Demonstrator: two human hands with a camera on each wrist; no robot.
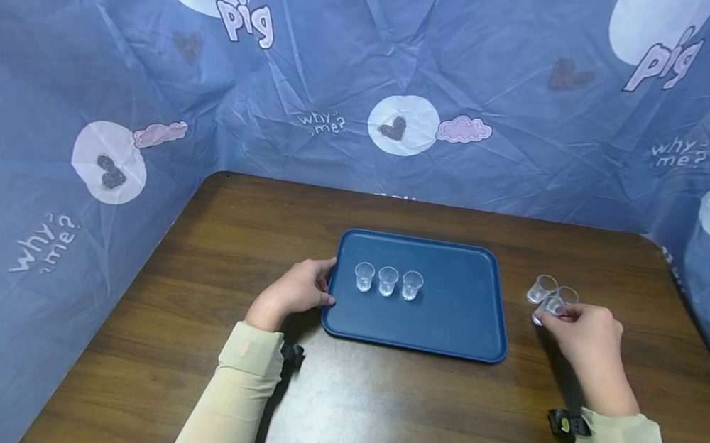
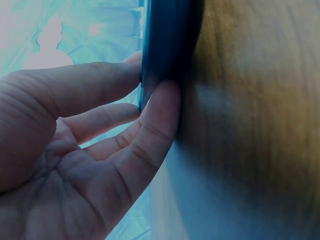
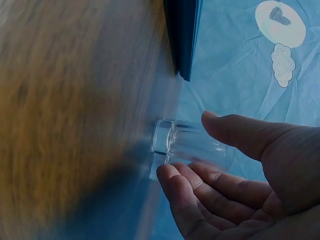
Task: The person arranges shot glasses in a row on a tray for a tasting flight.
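Note:
My left hand (image 1: 299, 286) grips the left edge of a blue tray (image 1: 441, 322). In the left wrist view its thumb lies on one side of the rim and a fingertip reaches under it. Three clear shot glasses (image 1: 388, 282) stand upright in a row on the tray's left half. To the right of the tray, my right hand (image 1: 589, 338) pinches a clear shot glass (image 3: 192, 142) between thumb and fingers, its base close to the table. Another shot glass (image 1: 542, 289) stands right beside it; the hand partly covers this small group.
The brown wooden table (image 1: 376, 402) extends around the tray. A blue printed cloth (image 1: 320, 54) hangs along the back and sides. Wrist cameras are strapped near both sleeves.

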